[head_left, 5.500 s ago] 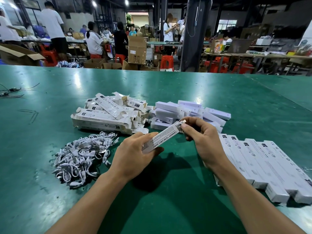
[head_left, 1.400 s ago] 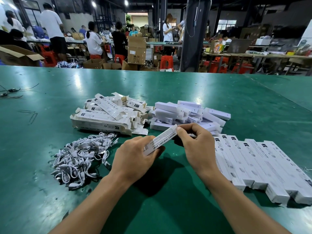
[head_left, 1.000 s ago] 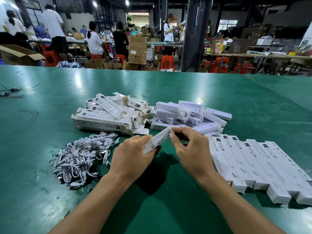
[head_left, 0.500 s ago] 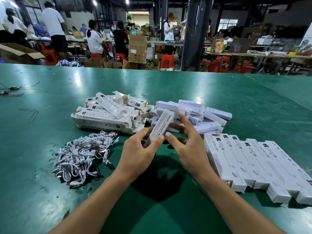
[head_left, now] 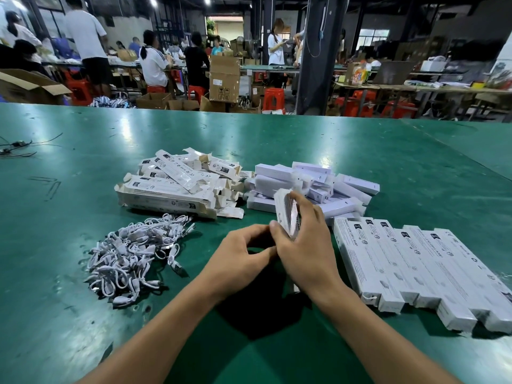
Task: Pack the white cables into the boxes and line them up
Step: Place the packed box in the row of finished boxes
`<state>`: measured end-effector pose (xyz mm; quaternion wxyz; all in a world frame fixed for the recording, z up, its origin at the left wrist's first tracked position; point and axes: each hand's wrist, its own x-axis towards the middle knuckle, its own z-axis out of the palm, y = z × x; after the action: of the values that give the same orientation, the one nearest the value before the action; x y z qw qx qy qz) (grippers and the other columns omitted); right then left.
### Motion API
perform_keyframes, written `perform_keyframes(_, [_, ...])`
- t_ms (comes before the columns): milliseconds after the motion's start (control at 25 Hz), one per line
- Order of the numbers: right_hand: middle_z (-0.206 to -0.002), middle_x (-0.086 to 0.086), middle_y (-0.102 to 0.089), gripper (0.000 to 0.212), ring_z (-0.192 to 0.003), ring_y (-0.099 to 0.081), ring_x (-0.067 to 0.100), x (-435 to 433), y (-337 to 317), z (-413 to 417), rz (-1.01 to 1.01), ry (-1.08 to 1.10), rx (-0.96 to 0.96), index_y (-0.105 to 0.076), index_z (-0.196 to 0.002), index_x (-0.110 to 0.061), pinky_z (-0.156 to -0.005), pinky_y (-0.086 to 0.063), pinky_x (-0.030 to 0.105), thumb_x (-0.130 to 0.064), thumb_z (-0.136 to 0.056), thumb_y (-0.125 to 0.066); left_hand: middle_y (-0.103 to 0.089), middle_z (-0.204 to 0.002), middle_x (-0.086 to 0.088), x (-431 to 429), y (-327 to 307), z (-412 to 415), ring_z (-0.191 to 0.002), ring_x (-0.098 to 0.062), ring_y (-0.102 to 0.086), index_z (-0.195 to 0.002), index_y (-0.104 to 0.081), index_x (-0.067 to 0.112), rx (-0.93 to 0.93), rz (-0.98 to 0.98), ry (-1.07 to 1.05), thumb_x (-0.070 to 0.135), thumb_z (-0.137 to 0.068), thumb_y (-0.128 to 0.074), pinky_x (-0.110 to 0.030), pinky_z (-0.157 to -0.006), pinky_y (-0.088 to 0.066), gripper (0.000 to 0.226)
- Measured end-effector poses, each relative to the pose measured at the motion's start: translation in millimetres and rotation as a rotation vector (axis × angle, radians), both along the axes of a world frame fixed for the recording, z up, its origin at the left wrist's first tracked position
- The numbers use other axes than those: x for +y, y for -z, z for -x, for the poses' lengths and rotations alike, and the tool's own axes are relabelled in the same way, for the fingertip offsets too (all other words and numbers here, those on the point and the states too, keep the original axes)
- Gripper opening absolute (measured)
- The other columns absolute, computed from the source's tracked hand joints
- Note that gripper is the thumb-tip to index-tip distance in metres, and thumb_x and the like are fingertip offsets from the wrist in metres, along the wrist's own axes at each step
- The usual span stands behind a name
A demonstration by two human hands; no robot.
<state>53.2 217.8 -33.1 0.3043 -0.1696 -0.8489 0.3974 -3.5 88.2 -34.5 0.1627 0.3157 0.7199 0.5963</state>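
Observation:
My right hand (head_left: 304,245) grips a long white box (head_left: 285,210), blurred and tilted up on end, over the green table (head_left: 249,139). My left hand (head_left: 241,259) is beside it with curled fingers, its fingertips at the box's lower end. A tangled heap of white cables (head_left: 133,250) lies to the left of my hands. Several packed boxes (head_left: 415,267) lie side by side in a row to the right.
A pile of flat, unfolded cartons (head_left: 177,184) and a pile of white inner boxes (head_left: 318,184) lie behind my hands. Thin dark wires (head_left: 16,148) lie at the far left edge. People, cardboard boxes and red stools fill the hall beyond the table.
The box has swung from lying across both hands to standing on end in my right hand. My left hand has slid down to its lower end.

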Motion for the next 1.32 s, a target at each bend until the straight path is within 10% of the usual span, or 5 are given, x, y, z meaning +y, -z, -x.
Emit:
perform_keyframes(120, [-0.148, -0.002, -0.043, 0.058, -0.129, -0.051, 0.021, 1, -5, -5, -0.132, 0.049, -0.286, -0.038, -0.148, -0.032, -0.099, -0.042, 0.036, -0.030, -0.093, -0.058, -0.076, -0.097, 0.009, 0, 3, 3, -0.092, -0.002, -0.070, -0.116, -0.070, 0.021, 0.141, 0.125, -0.118, 0.012, -0.090, -0.071, -0.022, -0.092, -0.053, 0.028])
perform_keyframes(360, [-0.131, 0.003, -0.045, 0.045, -0.122, -0.040, 0.027, 0, -20, -13, -0.683, 0.111, -0.517, -0.054, -0.131, -0.023, -0.098, -0.033, 0.039, -0.019, -0.086, -0.058, -0.071, -0.089, 0.009, -5, 15, 11, -0.077, -0.005, -0.063, -0.115, -0.071, 0.018, 0.462, 0.216, -0.238, 0.009, -0.088, -0.071, -0.007, -0.075, -0.044, 0.028])
perform_keyframes(600, [-0.120, 0.002, -0.058, 0.032, -0.112, -0.054, 0.025, -24, -8, -12, -0.401, -0.223, -0.417, -0.054, -0.128, -0.019, -0.092, -0.048, 0.036, -0.014, -0.097, -0.048, -0.067, -0.072, 0.009, -8, 16, 16, -0.065, 0.001, -0.060, -0.089, -0.074, 0.015, 0.517, 0.223, -0.269, 0.006, -0.084, -0.071, -0.015, -0.062, -0.041, 0.011])
perform_keyframes(1320, [-0.123, 0.004, -0.055, 0.021, -0.101, -0.063, 0.028, 21, -4, -7, -0.506, 0.141, -0.582, -0.061, -0.112, -0.018, -0.078, -0.042, 0.036, -0.031, -0.102, -0.048, -0.068, -0.081, 0.016, -5, 20, 17, -0.067, 0.006, -0.057, -0.097, -0.076, 0.016, 0.480, 0.220, -0.336, 0.014, -0.088, -0.070, -0.003, -0.067, -0.040, 0.011])
